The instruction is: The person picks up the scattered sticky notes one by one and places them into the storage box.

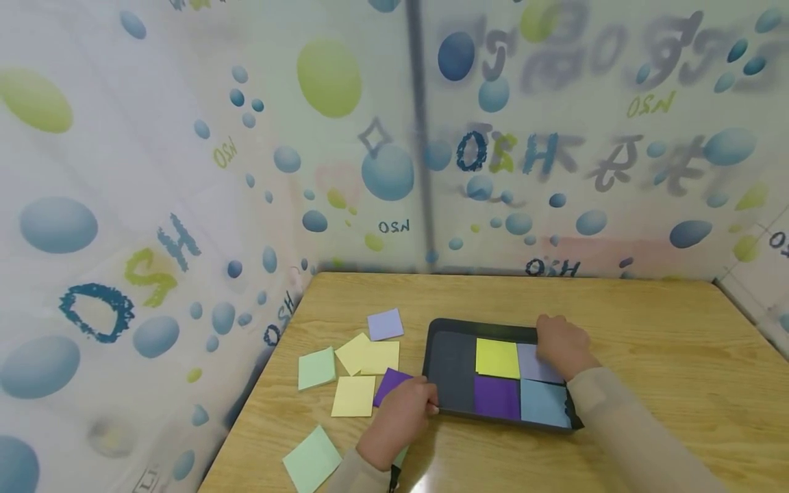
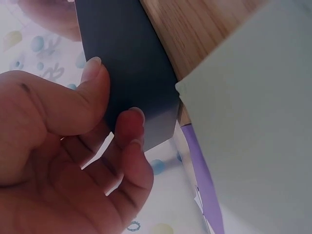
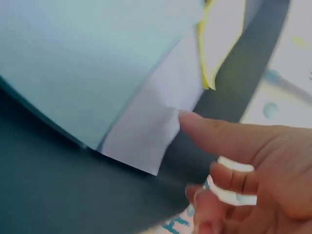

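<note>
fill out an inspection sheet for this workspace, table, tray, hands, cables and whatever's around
Surface: wood-grain table.
Job's things: dark tray with yellow square and lilac square in the far row, purple square and blue square in the near row; its left end is bare.
Clutter: nothing seen besides loose paper squares, left of the tray.
Left grip: holds the tray's near left corner.
Right grip: holds the far rim, toward the right end.
Cables: unclear; dark strap-like piece by the left wrist.
Surroundings: patterned sheeting behind and at left.
</note>
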`<state>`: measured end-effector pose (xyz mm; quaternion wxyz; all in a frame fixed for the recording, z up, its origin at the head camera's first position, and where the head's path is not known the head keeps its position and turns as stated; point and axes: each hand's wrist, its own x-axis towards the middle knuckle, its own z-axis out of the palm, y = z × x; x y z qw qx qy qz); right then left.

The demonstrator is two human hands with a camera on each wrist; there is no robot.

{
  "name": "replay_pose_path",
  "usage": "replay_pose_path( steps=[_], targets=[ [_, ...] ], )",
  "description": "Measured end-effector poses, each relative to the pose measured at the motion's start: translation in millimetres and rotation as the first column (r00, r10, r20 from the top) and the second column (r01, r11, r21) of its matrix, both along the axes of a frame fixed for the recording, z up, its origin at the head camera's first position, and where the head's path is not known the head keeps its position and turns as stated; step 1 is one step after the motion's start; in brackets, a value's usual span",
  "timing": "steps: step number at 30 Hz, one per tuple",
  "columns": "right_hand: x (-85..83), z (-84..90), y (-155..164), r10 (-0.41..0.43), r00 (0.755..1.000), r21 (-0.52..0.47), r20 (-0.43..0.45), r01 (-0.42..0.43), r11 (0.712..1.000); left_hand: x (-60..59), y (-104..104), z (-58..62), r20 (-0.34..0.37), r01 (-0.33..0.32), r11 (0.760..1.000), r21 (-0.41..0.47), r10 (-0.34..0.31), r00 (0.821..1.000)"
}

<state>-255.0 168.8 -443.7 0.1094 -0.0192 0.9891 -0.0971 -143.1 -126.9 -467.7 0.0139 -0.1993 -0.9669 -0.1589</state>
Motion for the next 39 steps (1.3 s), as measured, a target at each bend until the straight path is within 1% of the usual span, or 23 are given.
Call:
replay_pose_path(
  steps=[2,4,7,9,13,17,20,22,26,30,31,33,37,39],
  targets=[
    [0.6,2.7,6,-0.01,1.0,-0.068,0.029,0.012,0.998,-0.7,0,-0.1,0.004,0.0,1.0,0.002,0.0,1.0],
    [3.2,6.6,13,0.002,0.999,-0.138,0.036,0.003,0.99,-1.6,0,-0.5,0.009,-0.001,1.0,0.006,0.001,1.0],
    [11.9,11.7,19,0.05,0.999,-0.214,0.019,-0.045,0.976,-3.1,-1,-1.4,0.008,-0.002,1.0,0.0,0.002,1.0],
    [21.3,13.2,22,0.096,0.995,-0.23,-0.002,-0.093,0.969,-4.3,-2,-2.2,0.011,-0.002,1.0,-0.003,0.002,1.0],
    [43.6,10.6,27,0.151,0.988,-0.241,-0.026,-0.153,0.959,-6.3,-1,-2.2,0.017,0.006,1.0,-0.01,-0.006,1.0],
    [65.6,2.7,33,0.164,0.986,-0.284,-0.018,-0.162,0.945,-6.5,-1,-1.8,0.027,0.004,1.0,-0.008,-0.004,1.0],
    [80.1,-2.9,35,0.166,0.986,-0.321,0.023,-0.15,0.935,-5.6,-1,-2.3,0.034,-0.009,1.0,-0.008,0.009,0.999],
    [89.2,-5.7,37,0.17,0.985,-0.341,0.032,-0.15,0.928,-4.9,-1,-2.3,0.034,-0.013,1.0,-0.007,0.013,0.999],
    [103.4,-12.0,41,0.226,0.974,-0.368,0.001,-0.209,0.906,-4.3,-1,-2.2,0.023,-0.007,1.0,-0.008,0.007,1.0],
    [110.7,-17.2,46,0.282,0.959,-0.403,0.032,-0.246,0.882,-3.7,-1,-0.5,0.021,0.004,1.0,-0.012,-0.004,1.0],
    [111.6,-18.2,46,0.285,0.957,-0.406,0.046,-0.243,0.881,-3.7,-1,0.0,0.022,0.006,1.0,-0.013,-0.006,1.0],
    [113.8,-20.7,47,0.281,0.959,-0.392,0.039,-0.244,0.887,-3.6,0,0.8,0.029,0.011,1.0,-0.017,-0.011,1.0],
    [117.8,-25.0,43,0.243,0.969,-0.321,-0.034,-0.241,0.916,-3.7,0,1.7,0.036,0.028,0.999,-0.015,-0.027,0.999],
    [119.4,-26.2,41,0.215,0.975,-0.296,-0.053,-0.221,0.929,-3.2,1,3.2,0.039,0.037,0.999,-0.013,-0.037,0.999]
  ],
)
